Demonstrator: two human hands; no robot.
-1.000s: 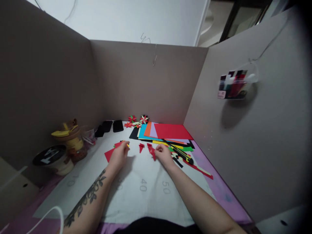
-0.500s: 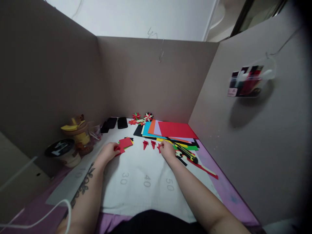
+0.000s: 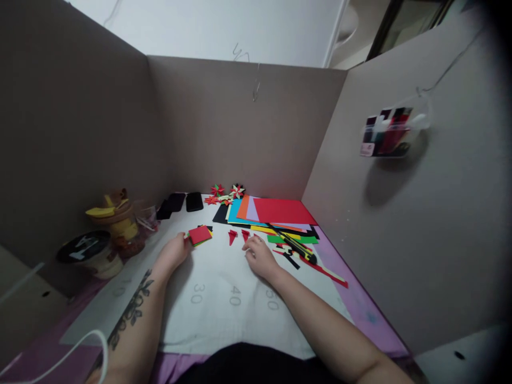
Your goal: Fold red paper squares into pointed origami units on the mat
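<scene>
My left hand (image 3: 176, 253) is at the left edge of a small stack of paper squares (image 3: 200, 235), its fingers closed on that edge. A red square lies on top, with green, yellow and black showing beneath. Over the white mat, my right hand (image 3: 261, 258) is empty with its fingers loosely apart. A folded red paper piece (image 3: 232, 237) lies to the left of its fingertips. Another folded red piece (image 3: 245, 234) is just beyond them, and my fingers may hide part of a third.
Large coloured sheets (image 3: 284, 211) lie at the back right, with a yellow-and-black cutter (image 3: 302, 250) and paper strips in front. Folded paper stars (image 3: 237, 191) are by the back wall. Tubs (image 3: 90, 255) and a clear cup (image 3: 146, 214) stand left.
The red piece in my left hand is no longer seen separately; that hand is now at the stack's edge. My right hand has let go of a folded red piece and drawn back slightly.
</scene>
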